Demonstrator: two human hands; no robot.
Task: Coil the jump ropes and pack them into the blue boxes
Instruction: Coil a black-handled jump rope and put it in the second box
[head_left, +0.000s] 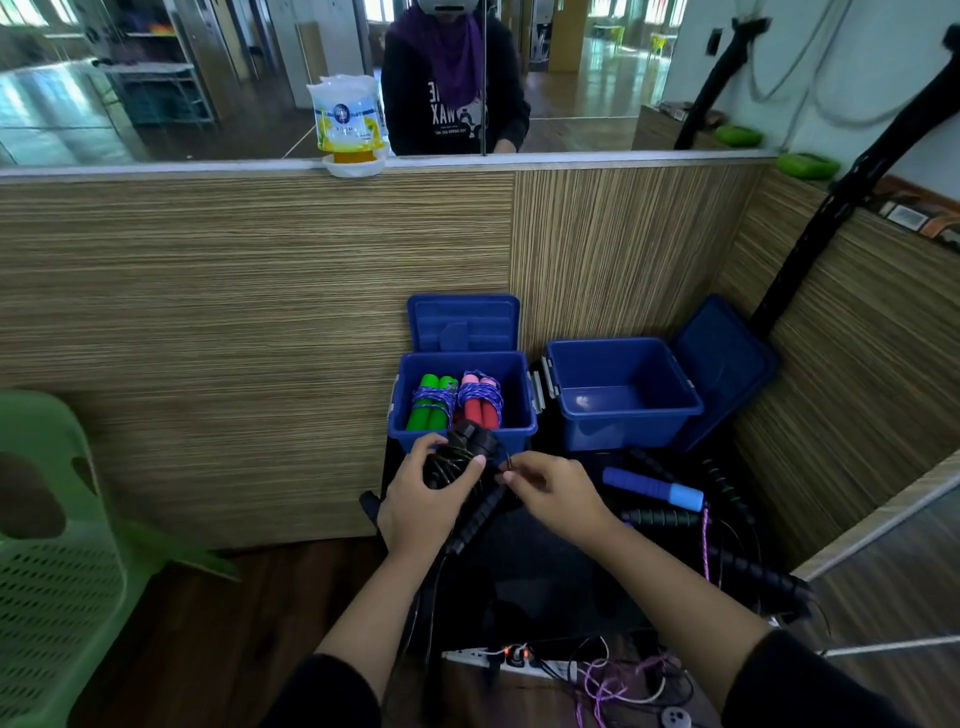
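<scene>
The person's left hand (423, 496) curls around a black jump rope (457, 457) that is already coiled about its handles, holding the bundle just in front of the near wall of the left blue box (410, 434). The right hand (553, 491) sits at three o'clock from the bundle and pinches the thin black cord between thumb and fingertips, close to the coil. One black ribbed handle (475, 519) slants down between the two hands.

The left blue box, lid raised behind it, holds two coiled ropes side by side: a green-handled rope (432, 402) and, at its three o'clock, a red-handled rope (482, 400), both wrapped in purple cord. At three o'clock from that box stands the right blue box (621, 431), its lid leaning open to the right.

At four o'clock from the right hand, a blue-handled rope (654, 488) lies among loose black ropes (665, 517). A power strip (498, 657) lies near the bottom edge, and a green plastic chair (57, 545) stands at nine o'clock.
</scene>
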